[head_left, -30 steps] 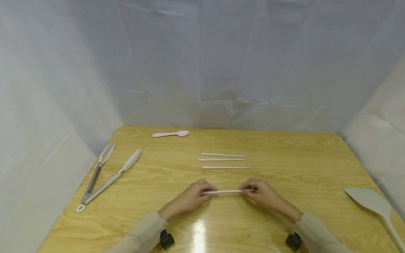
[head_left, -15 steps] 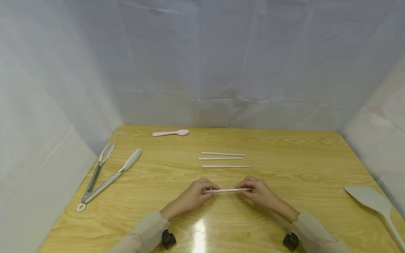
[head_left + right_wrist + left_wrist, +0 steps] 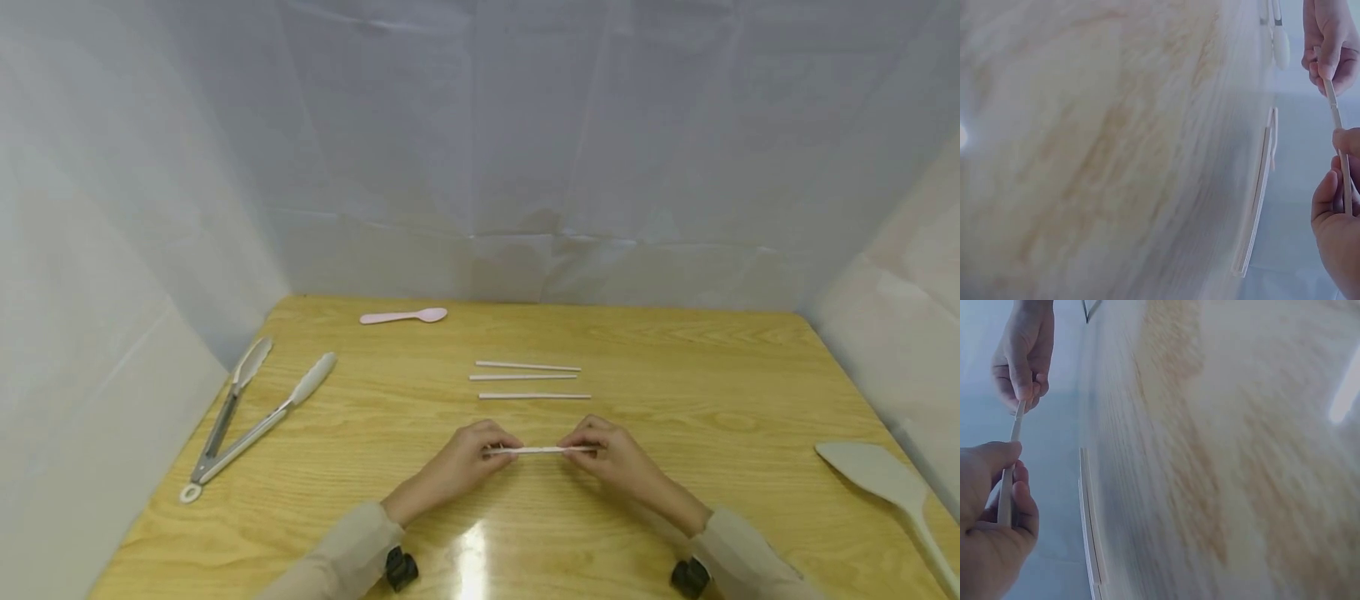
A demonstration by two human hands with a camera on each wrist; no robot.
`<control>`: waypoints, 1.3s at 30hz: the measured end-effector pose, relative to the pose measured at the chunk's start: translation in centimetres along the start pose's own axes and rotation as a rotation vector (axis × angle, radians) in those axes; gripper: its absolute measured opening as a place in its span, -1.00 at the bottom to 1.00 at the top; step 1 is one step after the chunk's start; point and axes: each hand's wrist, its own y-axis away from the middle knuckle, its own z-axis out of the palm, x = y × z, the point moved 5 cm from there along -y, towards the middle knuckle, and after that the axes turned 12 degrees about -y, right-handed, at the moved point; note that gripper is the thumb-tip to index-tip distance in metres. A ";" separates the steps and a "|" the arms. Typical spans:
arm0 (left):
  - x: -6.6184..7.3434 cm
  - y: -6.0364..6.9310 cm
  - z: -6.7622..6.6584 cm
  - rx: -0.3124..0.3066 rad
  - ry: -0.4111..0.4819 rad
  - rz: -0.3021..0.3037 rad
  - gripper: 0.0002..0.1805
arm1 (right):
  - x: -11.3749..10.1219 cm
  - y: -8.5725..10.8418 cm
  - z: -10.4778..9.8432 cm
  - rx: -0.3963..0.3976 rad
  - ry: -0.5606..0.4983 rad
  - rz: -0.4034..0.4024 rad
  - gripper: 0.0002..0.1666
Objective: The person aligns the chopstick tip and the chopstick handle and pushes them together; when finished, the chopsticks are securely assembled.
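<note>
A pale, slim chopstick is held level, side to side, above the near middle of the table. My left hand pinches it near its left end between thumb and fingers. The right hand pinches it toward the other end, leaving a short bare stretch between the two grips. Both wrist views show the chopstick raised off the wood; its ends are partly covered by the fingers. Just beyond the hands lie three similar chopsticks, a far one, a middle one and a near one, roughly parallel.
Metal tongs lie spread apart on the left of the wooden table. A pink spoon rests near the back edge. On the right is a pale spatula. White sheeting surrounds the back and sides.
The right hand has shifted a little left along the chopstick, and the left hand slightly right, so the hands are closer together. The chopsticks on the table have stayed put.
</note>
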 end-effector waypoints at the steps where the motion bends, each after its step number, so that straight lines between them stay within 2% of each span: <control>1: 0.1 0.0 0.0 0.003 0.002 0.008 -0.82 | -0.1 0.0 0.0 0.002 -0.002 0.002 -0.90; 5: 0.4 0.2 -0.3 0.010 0.018 0.030 -0.82 | -0.6 0.2 0.0 0.009 -0.010 -0.004 -0.89; 12: 0.9 0.6 -0.7 0.064 0.030 0.086 -0.82 | -1.7 0.2 0.2 0.028 -0.012 -0.102 -0.82; 18: 1.2 0.7 -1.0 0.089 0.056 0.107 -0.82 | -2.5 0.0 0.0 0.050 -0.011 -0.162 -0.82; 32: 1.6 0.4 -1.2 0.124 0.024 0.157 -0.81 | -3.2 -0.5 -0.3 0.046 0.002 -0.192 -0.84; 39: 1.4 0.5 -1.0 0.112 0.042 0.142 -0.81 | -2.9 -0.5 -0.1 0.034 0.011 -0.205 -0.85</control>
